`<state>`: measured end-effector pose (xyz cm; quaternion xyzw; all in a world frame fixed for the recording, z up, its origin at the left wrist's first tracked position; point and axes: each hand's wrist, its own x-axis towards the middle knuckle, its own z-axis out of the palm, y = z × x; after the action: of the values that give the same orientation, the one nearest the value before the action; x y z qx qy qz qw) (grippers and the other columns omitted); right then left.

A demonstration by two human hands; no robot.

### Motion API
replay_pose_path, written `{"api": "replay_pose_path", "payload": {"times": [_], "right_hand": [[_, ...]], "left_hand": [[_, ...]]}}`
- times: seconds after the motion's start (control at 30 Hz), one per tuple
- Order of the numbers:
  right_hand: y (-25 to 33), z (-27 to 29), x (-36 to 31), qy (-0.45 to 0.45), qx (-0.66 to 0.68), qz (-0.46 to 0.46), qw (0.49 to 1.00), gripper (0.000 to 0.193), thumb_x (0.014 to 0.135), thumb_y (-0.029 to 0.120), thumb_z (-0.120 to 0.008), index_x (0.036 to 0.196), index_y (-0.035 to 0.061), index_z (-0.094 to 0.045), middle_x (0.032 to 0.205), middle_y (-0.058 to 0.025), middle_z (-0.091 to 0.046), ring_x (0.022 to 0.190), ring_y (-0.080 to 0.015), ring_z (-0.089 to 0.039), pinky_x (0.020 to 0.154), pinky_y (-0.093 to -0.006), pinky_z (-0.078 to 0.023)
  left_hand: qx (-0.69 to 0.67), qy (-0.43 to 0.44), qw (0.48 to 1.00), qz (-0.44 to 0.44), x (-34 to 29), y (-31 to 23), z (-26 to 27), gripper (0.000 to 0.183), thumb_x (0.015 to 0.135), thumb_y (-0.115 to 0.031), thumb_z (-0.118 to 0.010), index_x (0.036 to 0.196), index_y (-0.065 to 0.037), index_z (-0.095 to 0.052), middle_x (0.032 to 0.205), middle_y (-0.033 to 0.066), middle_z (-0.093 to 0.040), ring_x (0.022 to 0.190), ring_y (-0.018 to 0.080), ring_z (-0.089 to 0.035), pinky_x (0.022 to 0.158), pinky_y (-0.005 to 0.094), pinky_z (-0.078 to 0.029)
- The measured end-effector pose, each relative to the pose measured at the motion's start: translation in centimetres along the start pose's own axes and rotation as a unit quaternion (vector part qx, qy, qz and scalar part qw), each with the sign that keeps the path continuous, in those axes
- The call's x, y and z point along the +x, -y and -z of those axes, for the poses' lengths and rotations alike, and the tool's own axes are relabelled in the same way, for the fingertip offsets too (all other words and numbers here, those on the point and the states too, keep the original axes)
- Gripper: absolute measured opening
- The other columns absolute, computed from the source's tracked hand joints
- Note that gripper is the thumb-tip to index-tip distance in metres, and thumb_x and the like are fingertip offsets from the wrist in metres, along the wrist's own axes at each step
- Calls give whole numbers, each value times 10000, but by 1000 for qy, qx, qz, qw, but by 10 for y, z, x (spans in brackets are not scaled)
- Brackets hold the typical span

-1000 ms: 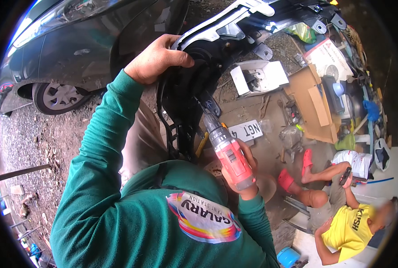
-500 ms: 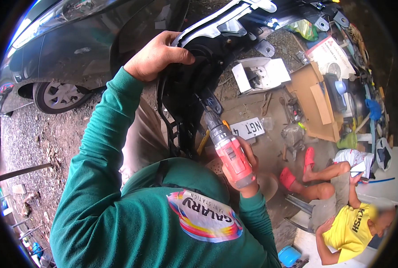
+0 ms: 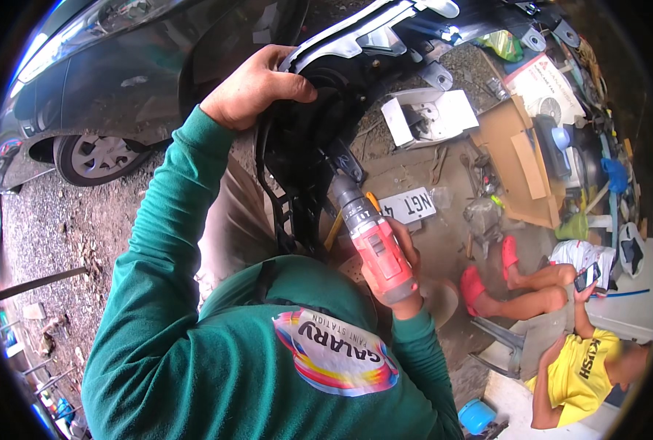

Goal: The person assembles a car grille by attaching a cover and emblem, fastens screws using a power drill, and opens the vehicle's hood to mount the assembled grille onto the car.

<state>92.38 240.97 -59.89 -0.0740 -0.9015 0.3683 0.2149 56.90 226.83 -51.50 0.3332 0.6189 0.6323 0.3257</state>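
Observation:
My left hand (image 3: 257,88) is closed over the upper left edge of a black car bumper (image 3: 290,158), its thumb lying on the inner face. In my right hand (image 3: 403,271) is a red and black cordless drill (image 3: 384,257), held by its grip, with the chuck pointed at the bumper's lower inner part. The drill's tip meets a dark bracket area there; whether a bit touches a screw is too small to tell. A pale grey trim strip (image 3: 352,40) runs along the bumper's top edge.
A dark car (image 3: 121,88) stands at the left on gravel. To the right lie an opened white box (image 3: 429,121), a licence plate (image 3: 407,207), cardboard (image 3: 513,161) and scattered tools. A person in a yellow shirt (image 3: 579,378) sits at lower right with a phone (image 3: 587,277).
Both my hands keep their holds, and the drill has barely shifted against the bumper. The seated person has turned the phone and shifted slightly to the right.

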Motion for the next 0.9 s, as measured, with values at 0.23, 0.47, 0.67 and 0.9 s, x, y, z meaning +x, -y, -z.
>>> {"api": "replay_pose_path", "payload": {"times": [0.23, 0.47, 0.67, 0.9], "right_hand": [[1, 1, 3, 12, -9, 19, 1000, 550, 851, 146, -840, 1356, 35, -653, 1357, -153, -671, 1098, -376, -748, 930, -439, -613], [-4, -2, 6, 15, 45, -65, 997, 535, 909, 158, -812, 1389, 19, -622, 1214, -180, -753, 1050, -366, -779, 899, -416, -606], [-7, -4, 9, 31, 52, -62, 996, 621, 874, 234, -826, 1411, 5, -616, 1256, -200, -729, 1116, -433, -719, 966, -484, -572], [-5, -3, 13, 24, 11, -24, 999, 644, 867, 206, -836, 1435, 12, -603, 1246, -211, -742, 1062, -408, -758, 928, -456, -597]], "left_hand": [[-2, 3, 1000, -7, -1, 0, -2, 421, 806, -107, -837, 1175, 72, -743, 1048, 110, -796, 925, 203, -755, 990, 339, -588], [2, 6, 1000, -13, -1, 3, 6, 393, 805, -113, -818, 1155, 54, -750, 1006, 80, -776, 927, 181, -723, 984, 322, -557], [10, 6, 1000, -6, 1, 6, 11, 399, 796, -113, -825, 1152, 48, -746, 996, 78, -769, 942, 182, -716, 999, 317, -540], [15, -11, 1000, 3, 3, 13, 12, 414, 812, -146, -840, 1166, 46, -744, 1033, 86, -766, 982, 198, -702, 1022, 337, -528]]}}
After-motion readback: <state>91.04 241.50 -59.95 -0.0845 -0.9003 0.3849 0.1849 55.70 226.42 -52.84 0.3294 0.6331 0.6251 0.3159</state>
